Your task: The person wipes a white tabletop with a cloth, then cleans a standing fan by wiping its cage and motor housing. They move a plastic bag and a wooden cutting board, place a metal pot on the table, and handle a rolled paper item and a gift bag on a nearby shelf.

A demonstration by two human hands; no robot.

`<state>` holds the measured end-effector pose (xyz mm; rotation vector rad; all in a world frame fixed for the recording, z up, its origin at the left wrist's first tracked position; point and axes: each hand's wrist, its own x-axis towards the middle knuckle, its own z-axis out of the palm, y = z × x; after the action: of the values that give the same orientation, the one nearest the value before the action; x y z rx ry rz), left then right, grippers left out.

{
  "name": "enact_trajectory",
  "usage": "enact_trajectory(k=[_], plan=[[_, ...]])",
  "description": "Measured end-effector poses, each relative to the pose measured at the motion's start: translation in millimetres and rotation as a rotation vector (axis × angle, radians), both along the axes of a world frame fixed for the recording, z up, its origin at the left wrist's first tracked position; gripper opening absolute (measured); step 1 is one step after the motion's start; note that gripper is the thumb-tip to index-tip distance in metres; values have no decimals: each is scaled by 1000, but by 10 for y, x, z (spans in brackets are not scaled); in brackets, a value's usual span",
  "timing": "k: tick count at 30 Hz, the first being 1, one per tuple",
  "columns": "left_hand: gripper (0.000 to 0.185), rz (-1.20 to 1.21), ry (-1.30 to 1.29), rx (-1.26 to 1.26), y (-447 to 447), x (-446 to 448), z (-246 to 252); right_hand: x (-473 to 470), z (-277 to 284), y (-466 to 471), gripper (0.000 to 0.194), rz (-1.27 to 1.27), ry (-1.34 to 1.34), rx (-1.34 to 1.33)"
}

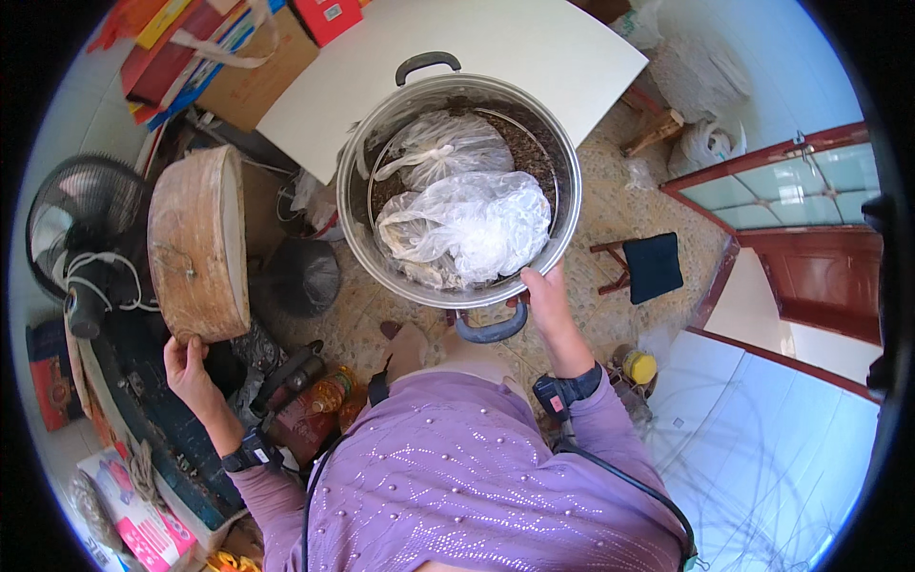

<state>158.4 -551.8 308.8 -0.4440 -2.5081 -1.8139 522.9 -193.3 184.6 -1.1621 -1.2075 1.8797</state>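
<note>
My left hand pinches the lower rim of a round wooden sieve or steamer-like drum, which is tipped on its side at the left. My right hand grips the near right rim of a large stainless steel pot, close to its dark lower handle. Inside the pot, two clear plastic bags, a knotted one and a crumpled one, lie on dark, crumbly material within a wire ring. What the bags contain is unclear. The pot's far side overlaps the white table.
Beyond the pot stretches a white tabletop, with boxes piled at its left. An electric fan stands far left. A folding stool with a dark seat is on the floor at right, near a glazed door. An oil bottle sits at lower left.
</note>
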Motion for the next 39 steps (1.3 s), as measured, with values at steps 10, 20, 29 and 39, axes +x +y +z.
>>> enact_trajectory(k=[10,20,29,39], plan=[[20,-94,-17,-31,-799,-447,41,-241,313,-461,53,-167,-6,38],[20,38,-26,-90,-1331,-16,124,-147,129,-386,62,-154,-13,67],[20,154,-61,-95,-1366,559,86,4,-26,-132,55,-83,0,-10],[22,137,-20,-85,-934,835,124,138,-301,64,36,46,-14,-35]])
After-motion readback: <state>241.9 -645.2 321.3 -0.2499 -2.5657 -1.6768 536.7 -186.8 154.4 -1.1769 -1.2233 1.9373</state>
